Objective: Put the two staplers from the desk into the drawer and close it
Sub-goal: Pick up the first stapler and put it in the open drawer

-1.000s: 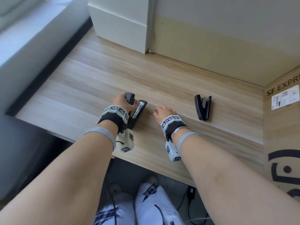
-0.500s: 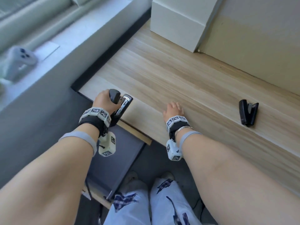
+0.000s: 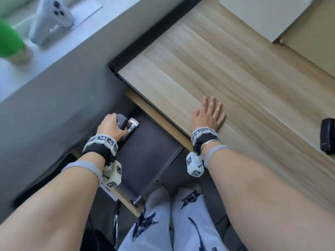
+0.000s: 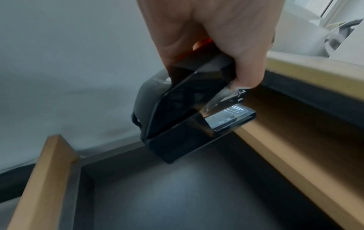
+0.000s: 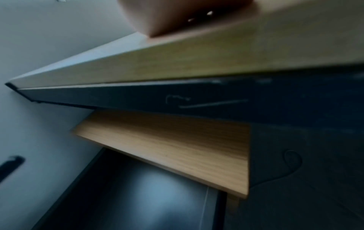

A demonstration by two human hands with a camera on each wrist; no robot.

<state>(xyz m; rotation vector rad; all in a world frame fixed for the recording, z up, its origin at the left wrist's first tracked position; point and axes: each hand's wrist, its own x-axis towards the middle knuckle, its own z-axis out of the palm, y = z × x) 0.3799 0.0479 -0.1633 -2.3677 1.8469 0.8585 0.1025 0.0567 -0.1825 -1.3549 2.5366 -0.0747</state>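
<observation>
My left hand [image 3: 110, 126] grips a black stapler [image 3: 126, 125] with a shiny metal jaw [image 4: 189, 118] and holds it over the far end of the open drawer [image 3: 150, 156], whose dark bottom [image 4: 187, 194] lies just below it. My right hand [image 3: 208, 115] lies flat, fingers spread, on the wooden desk [image 3: 235, 73] near its front edge. The second black stapler [image 3: 327, 135] lies on the desk at the far right edge of the head view, well clear of both hands.
A grey wall and a window sill flank the drawer on the left, with a pale blue handheld device [image 3: 50, 19] and a green object [image 3: 9, 40] on the sill. A white box [image 3: 268, 15] stands at the desk's back. My legs [image 3: 172, 223] are under the desk.
My left hand has carried the stapler off the desk leftward and down over the open drawer. My right hand stayed on the desk and spread flat. The head view swung left.
</observation>
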